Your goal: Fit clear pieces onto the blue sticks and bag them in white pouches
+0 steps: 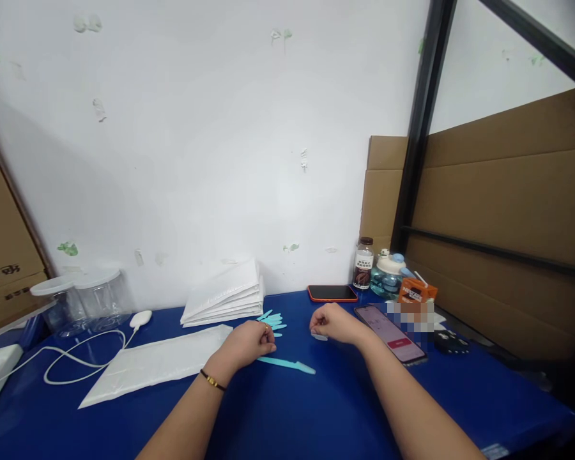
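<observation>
My left hand [250, 345] is closed, its fingers curled by the handle end of a turquoise eyebrow razor [287, 363]. The razor lies nearly level with its blade end toward the right, and the hand hides the grip on it. Just behind that hand, several more turquoise razors [274, 319] are fanned out on the blue table [287, 421]. My right hand [334, 322] is pinched shut on a small translucent cap [320, 337], which shows below the fingertips. A gap separates the two hands.
White folded packs [227, 294] are stacked by the wall, with one flat white pack [158, 361] before them. A white cable [79, 367] and clear jars [100, 297] stand left. Rightward are two phones [333, 293] [393, 332], a bottle [363, 265] and an orange box [416, 294].
</observation>
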Available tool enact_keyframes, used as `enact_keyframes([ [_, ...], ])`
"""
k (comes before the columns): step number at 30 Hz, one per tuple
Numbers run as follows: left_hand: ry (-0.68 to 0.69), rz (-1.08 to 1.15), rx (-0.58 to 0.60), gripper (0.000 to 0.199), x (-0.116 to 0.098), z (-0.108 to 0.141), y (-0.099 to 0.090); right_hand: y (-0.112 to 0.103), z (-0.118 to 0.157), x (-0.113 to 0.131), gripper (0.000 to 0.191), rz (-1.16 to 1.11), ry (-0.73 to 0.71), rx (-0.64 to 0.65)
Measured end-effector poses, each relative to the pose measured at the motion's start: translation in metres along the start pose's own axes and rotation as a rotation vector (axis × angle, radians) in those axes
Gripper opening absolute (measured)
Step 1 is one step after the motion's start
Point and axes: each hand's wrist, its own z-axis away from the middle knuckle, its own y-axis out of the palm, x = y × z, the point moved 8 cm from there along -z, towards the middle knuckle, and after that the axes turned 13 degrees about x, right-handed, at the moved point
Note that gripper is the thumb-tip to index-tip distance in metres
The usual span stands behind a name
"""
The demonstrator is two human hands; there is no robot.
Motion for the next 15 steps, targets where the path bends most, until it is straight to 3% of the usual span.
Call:
enact_keyframes([
  [4,-0.129,-0.163,-0.158,0.018,0.016,0.006,-0.018,-0.006,0.001,-0.018,0.010,0.131,0.109,-0.038],
  [8,-0.142,-0.204,-0.174,0.018,0.022,0.006,-0.019,0.004,-0.002,-0.029,0.006,0.168,0.194,0.038],
  [15,-0.047,-0.302,-0.173,0.017,0.005,0.003,-0.019,0.011,-0.007,-0.010,0.004,0.106,0.070,-0.003],
])
